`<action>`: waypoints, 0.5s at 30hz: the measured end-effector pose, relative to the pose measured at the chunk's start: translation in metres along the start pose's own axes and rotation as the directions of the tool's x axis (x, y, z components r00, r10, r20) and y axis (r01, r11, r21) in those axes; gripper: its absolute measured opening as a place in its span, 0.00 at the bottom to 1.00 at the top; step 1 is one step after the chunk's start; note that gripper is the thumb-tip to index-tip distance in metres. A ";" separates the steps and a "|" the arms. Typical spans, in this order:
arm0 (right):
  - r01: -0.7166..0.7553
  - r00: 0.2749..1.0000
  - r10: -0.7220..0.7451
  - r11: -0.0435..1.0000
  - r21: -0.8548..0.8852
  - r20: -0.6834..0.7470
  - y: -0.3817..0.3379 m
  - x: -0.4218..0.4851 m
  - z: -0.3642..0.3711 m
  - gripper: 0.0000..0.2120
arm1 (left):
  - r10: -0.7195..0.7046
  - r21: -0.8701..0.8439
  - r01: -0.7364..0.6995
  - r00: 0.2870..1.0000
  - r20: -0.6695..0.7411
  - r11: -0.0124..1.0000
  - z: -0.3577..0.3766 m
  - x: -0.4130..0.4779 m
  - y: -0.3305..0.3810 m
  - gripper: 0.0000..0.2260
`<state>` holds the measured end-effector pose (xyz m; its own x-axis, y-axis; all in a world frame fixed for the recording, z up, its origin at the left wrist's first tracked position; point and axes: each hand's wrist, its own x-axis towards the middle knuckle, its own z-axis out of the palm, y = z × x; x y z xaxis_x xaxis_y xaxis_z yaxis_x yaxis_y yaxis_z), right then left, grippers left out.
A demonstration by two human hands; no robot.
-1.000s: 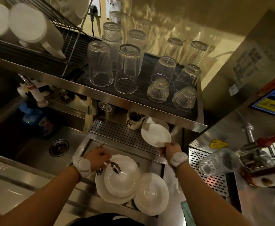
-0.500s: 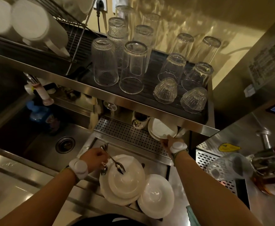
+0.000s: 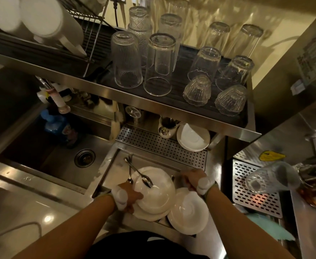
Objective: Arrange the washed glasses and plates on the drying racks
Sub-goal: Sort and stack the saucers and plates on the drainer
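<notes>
A stack of white plates [image 3: 156, 198] lies in the small basin below me, with spoons [image 3: 141, 174] across its top. My left hand [image 3: 132, 198] grips the stack's left edge. A smaller white plate [image 3: 189, 215] leans against the stack on the right. My right hand [image 3: 194, 179] hovers over that plate's far rim; its fingers are blurred. Under the shelf, white saucers [image 3: 193, 138] rest on the perforated drain tray [image 3: 153, 143]. Several upturned glasses [image 3: 160, 64] stand on the upper drying shelf [image 3: 172, 114].
A deep sink [image 3: 59, 156] with a drain lies to the left, a faucet [image 3: 56, 98] above it. White mugs [image 3: 39, 19] hang on the wire rack at top left. A tilted glass [image 3: 271, 179] sits on a grille at right. A small jug [image 3: 166, 126] stands beside the saucers.
My right hand set the saucer on the drain tray under the shelf, let go and drew back to the basin. My left hand slid from the spoons to the plate stack's edge.
</notes>
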<state>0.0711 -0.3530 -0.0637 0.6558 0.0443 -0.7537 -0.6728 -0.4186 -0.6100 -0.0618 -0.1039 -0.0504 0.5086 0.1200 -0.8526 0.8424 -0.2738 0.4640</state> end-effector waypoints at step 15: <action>0.026 0.997 -0.019 0.995 0.092 -0.076 0.027 -0.018 -0.004 0.15 | -0.165 -0.186 0.209 0.960 0.227 0.960 0.015 0.026 -0.015 0.12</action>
<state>0.0427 -0.3684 -0.0659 0.6926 -0.0162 -0.7211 -0.6840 -0.3320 -0.6495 -0.0645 -0.1106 -0.0829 0.3092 -0.0564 -0.9493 0.9481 -0.0601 0.3124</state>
